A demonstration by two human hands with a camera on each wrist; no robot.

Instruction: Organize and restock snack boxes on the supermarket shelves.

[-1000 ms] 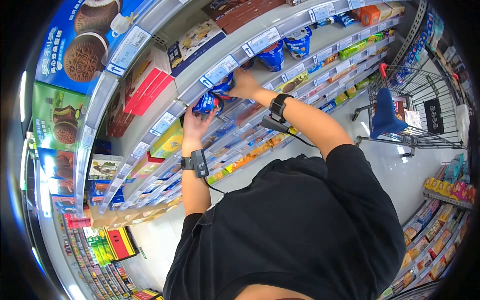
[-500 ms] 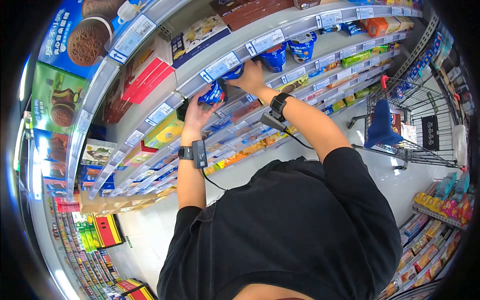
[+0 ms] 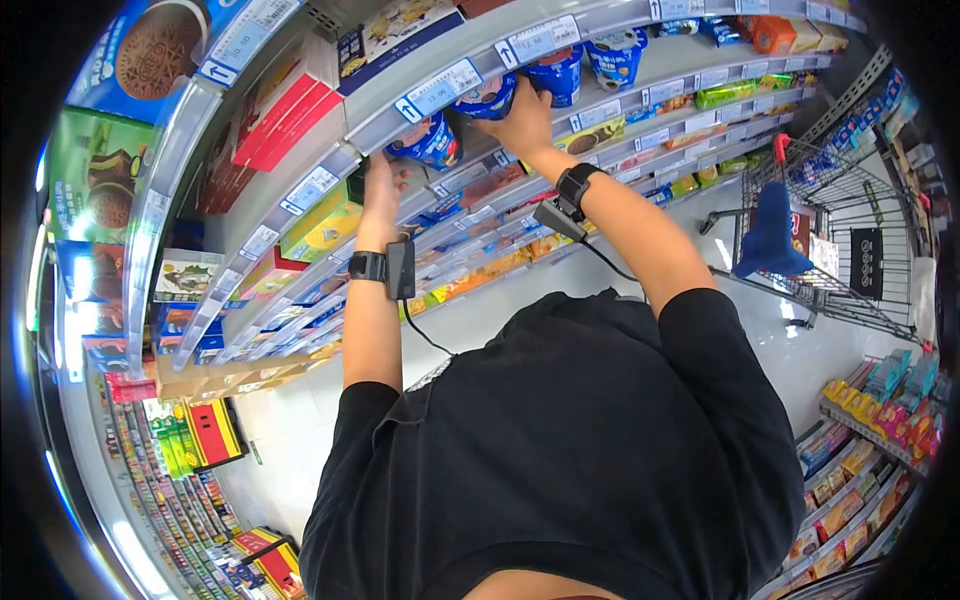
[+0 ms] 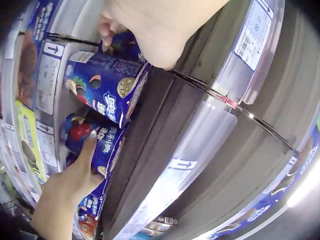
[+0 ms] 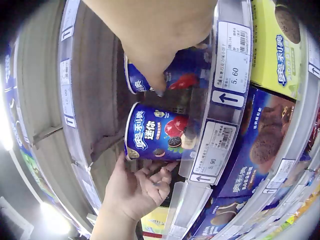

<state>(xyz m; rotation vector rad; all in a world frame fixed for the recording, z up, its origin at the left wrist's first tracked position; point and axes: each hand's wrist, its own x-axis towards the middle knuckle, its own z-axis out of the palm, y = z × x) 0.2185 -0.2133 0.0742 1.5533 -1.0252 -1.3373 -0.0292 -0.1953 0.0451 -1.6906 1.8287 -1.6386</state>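
Note:
In the head view, my right hand [image 3: 522,122] grips a blue cookie cup [image 3: 488,98] at the shelf's front. To its left, another blue cup [image 3: 428,142] stands on the shelf, with my left hand [image 3: 380,192] against its outer side, fingers loosely bent. The right wrist view has the left hand [image 5: 134,192] touching the side of the fruit-printed cup [image 5: 159,131]; the right hand [image 5: 155,35] covers part of the neighbouring cup [image 5: 187,70]. In the left wrist view, the right thumb lies along a cup [image 4: 82,131], and the left hand [image 4: 150,27] is beside the nearest cup [image 4: 107,85].
More blue cups [image 3: 614,62] stand to the right on the same shelf. Red boxes [image 3: 285,125] and a dark blue box [image 3: 395,45] sit on the left. Price-tag rails [image 3: 440,95] edge the shelves. A shopping cart [image 3: 845,235] stands in the aisle at right.
My left hand has loosened from around the left cup and slid to its outer side. Both cups show more of their fronts, and my right hand keeps its hold. The head view has shifted slightly.

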